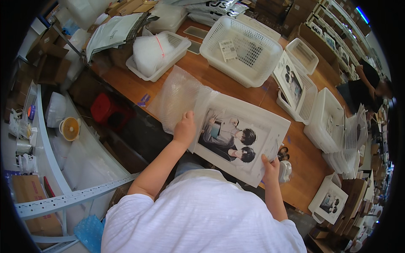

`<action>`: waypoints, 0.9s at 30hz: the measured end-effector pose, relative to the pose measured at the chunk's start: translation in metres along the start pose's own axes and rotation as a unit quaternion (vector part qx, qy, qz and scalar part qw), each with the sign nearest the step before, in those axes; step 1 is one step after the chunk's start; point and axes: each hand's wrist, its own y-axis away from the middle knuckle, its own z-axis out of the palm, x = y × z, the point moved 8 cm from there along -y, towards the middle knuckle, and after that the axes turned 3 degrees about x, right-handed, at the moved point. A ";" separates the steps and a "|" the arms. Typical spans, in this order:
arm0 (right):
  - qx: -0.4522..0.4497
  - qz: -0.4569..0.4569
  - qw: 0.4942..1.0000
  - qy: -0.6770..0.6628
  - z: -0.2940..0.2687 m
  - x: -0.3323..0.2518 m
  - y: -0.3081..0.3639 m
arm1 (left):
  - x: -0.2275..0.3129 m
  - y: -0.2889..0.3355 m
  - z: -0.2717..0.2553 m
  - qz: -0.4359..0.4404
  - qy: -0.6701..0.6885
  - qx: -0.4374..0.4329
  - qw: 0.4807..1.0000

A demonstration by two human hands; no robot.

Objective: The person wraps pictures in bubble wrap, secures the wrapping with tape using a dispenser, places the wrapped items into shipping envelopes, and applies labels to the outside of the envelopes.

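A white rectangular art print [274, 126] with a drawing of two dark-haired figures lies slanted in front of me, over the table's near edge. A clear bubble wrap bag [175, 99] meets its left end; whether the print's end is inside the bag, I cannot make out. My left hand [185, 128], fingers closed, grips the bag's near edge beside the print. At the print's right end, my right hand [271, 166] pinches the near edge, thumb on top. Just beyond that hand sit a white tape dispenser [285, 170] and dark-handled scissors [283, 153].
On the wooden table [301, 185] stand a large white basket [206, 48] holding a label sheet, a basket with another print [291, 80], and a tray of wrapped white material [152, 55]. A red stool [107, 110] and metal shelf frame [76, 198] are left. Another person [365, 82] stands far right.
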 end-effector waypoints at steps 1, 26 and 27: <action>0.002 -0.001 1.000 -0.016 0.002 0.000 0.000 | -0.010 0.004 0.008 -0.028 -0.031 -0.025 0.999; 0.054 0.077 0.988 -0.120 0.003 0.037 -0.003 | -0.064 0.018 0.040 -0.158 0.234 0.017 0.959; 0.060 0.083 0.987 -0.120 0.003 0.038 -0.003 | -0.057 0.015 0.037 -0.104 0.208 0.008 0.973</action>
